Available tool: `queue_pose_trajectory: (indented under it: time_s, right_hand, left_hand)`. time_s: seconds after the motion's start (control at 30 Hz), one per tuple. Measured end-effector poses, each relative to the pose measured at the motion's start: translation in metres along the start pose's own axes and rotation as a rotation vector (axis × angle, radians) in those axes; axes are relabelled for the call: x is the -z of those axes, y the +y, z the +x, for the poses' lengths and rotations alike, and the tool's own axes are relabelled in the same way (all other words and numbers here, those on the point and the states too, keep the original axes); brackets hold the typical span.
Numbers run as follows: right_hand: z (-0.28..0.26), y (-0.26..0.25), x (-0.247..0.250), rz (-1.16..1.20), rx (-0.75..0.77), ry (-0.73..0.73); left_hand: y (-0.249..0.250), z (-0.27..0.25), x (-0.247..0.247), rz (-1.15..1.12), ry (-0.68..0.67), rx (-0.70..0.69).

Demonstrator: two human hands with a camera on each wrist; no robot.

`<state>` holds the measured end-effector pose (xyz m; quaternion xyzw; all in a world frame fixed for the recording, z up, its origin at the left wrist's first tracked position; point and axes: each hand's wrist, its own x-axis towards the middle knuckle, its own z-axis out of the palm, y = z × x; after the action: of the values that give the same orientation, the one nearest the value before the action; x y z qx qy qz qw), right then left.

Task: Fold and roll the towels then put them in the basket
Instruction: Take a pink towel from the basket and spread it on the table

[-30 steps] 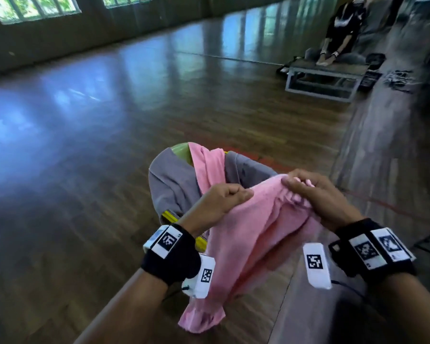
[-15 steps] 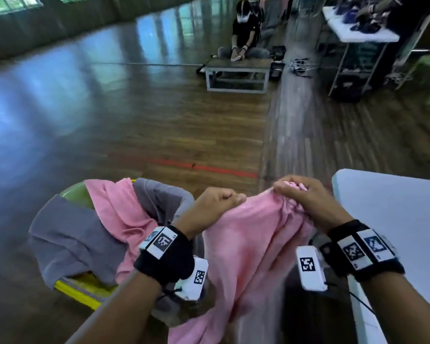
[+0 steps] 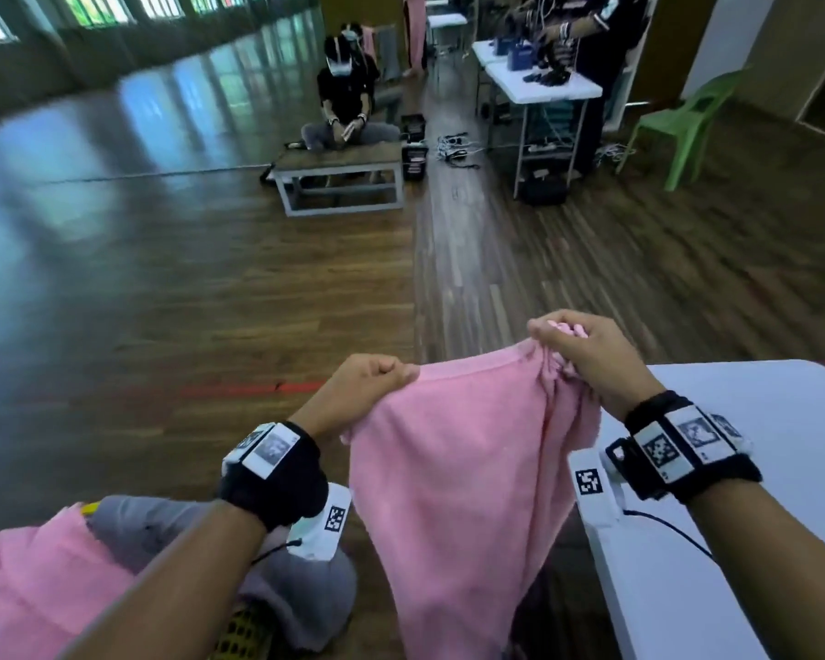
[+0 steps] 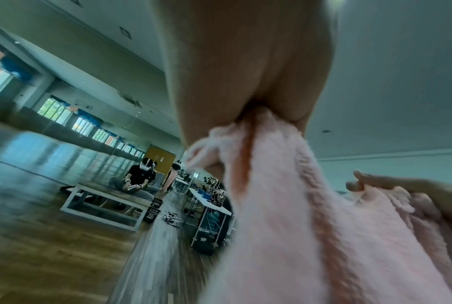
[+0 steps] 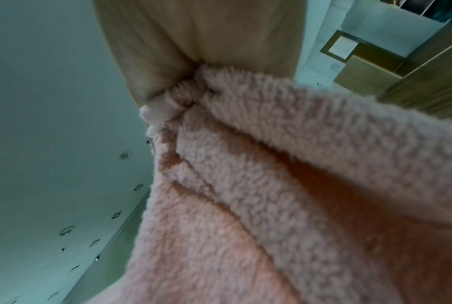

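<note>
While the left hand (image 3: pixel 363 383) and right hand (image 3: pixel 587 354) each pinched a top corner of the pink towel (image 3: pixel 458 493), hanging just left of the worktop (image 3: pixel 758 421), laying it flat there seemed wise.

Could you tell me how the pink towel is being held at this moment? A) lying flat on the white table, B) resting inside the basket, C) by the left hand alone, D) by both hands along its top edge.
D: the left hand and right hand each grip the top edge of the pink towel, which hangs down between them.
</note>
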<state>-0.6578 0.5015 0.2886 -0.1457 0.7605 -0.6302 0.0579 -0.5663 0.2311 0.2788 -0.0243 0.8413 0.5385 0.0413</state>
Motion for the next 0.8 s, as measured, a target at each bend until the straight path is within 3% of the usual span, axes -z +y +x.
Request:
queue_pose_trajectory:
  time_s: [0.2, 0.37, 0.5, 0.6, 0.8]
  right_hand:
    - [0.197, -0.007, 0.04, 0.006, 0.099, 0.119]
    - [0.345, -0.062, 0.131, -0.052, 0.151, 0.226]
    - [0.406, -0.083, 0.209, -0.052, 0.149, 0.234]
    - [0.443, -0.063, 0.271, -0.056, 0.154, 0.172]
    - [0.443, 0.017, 0.406, -0.394, -0.058, 0.63]
  left_hand:
    - [0.089, 0.216, -0.016, -0.057, 0.203, -0.042]
    - [0.182, 0.376, -0.019, -0.105, 0.184, -0.048]
    - [0.232, 0.454, -0.035, -0.043, 0.315, -0.138]
    - [0.248, 0.496, -0.06, -0.014, 0.314, -0.187]
    - [0.229, 0.53, -0.132, 0.075, 0.199, -0.252]
